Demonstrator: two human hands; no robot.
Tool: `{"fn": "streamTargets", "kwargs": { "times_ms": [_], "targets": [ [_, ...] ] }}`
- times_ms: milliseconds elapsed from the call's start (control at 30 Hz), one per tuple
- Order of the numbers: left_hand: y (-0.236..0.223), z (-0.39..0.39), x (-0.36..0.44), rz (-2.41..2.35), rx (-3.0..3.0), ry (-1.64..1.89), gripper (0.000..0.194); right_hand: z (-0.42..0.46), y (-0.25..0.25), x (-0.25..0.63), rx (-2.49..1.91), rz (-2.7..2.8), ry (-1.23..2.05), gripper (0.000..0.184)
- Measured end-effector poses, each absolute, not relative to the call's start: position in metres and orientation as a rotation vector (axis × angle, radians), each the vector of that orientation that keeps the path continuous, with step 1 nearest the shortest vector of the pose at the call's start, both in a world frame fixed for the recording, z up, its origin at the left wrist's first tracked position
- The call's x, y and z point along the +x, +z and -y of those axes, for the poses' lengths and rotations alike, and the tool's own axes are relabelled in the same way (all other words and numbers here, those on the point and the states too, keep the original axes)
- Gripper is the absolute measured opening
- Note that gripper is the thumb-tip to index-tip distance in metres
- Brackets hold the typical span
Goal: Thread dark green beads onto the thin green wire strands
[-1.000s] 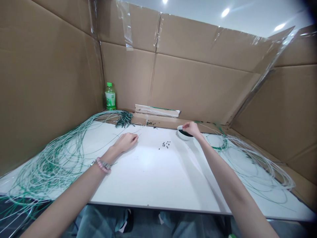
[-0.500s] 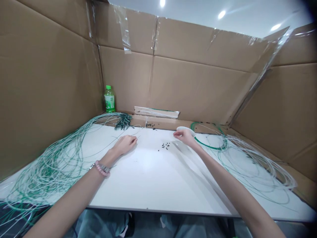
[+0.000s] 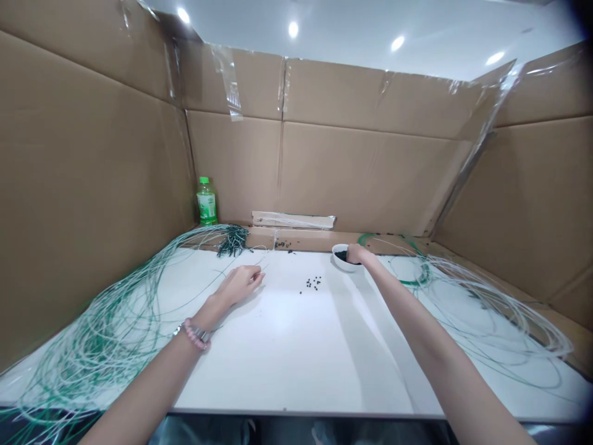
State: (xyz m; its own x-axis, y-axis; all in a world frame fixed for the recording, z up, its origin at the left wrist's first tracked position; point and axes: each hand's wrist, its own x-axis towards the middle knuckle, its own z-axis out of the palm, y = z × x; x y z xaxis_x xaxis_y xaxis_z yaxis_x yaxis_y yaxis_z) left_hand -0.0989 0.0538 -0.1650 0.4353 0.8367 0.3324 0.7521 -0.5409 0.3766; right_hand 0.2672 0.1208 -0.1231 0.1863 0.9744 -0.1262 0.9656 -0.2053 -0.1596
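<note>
My left hand (image 3: 241, 283) rests on the white table (image 3: 287, 346) with its fingers pinched on a thin pale wire (image 3: 222, 254) that runs off to the left coil. My right hand (image 3: 357, 253) reaches far forward, its fingers curled down into a small white bowl (image 3: 341, 261) of dark beads. Whether those fingers hold any beads is hidden. A few loose black beads (image 3: 313, 284) lie on the table between my hands.
A big tangle of green and white wires (image 3: 97, 327) covers the table's left side, and another coil (image 3: 472, 303) lies at the right. Dark wire ends (image 3: 231, 238) bunch at the back left. A green bottle (image 3: 206, 201) stands in the corner. Cardboard walls (image 3: 361, 173) enclose the table.
My right hand, which was over the table left of the bowl half a second ago, has moved back into the bowl. The left hand has hardly moved. The view has tilted upward.
</note>
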Motion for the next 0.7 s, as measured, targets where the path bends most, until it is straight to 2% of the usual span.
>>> {"fn": "streamTargets", "kwargs": {
  "times_ms": [200, 367, 567, 700],
  "targets": [
    [-0.163, -0.051, -0.091, -1.259, 2.262, 0.989, 0.031, -0.111, -0.120, 0.270, -2.243, 1.828, 0.356, 0.031],
    [-0.161, -0.046, -0.075, -1.141, 1.841, 1.174, 0.031, -0.094, -0.108, 0.256, -1.893, 1.688, 0.406, 0.029],
    [-0.156, -0.027, -0.053, -0.891, 1.368, 1.152, 0.038, -0.032, -0.133, 0.179, -1.294, 1.646, 0.639, 0.023],
    [-0.150, -0.013, -0.047, -0.785, 1.229, 1.054, 0.044, 0.007, -0.155, 0.136, -1.065, 1.581, 0.810, 0.017]
  ]
}}
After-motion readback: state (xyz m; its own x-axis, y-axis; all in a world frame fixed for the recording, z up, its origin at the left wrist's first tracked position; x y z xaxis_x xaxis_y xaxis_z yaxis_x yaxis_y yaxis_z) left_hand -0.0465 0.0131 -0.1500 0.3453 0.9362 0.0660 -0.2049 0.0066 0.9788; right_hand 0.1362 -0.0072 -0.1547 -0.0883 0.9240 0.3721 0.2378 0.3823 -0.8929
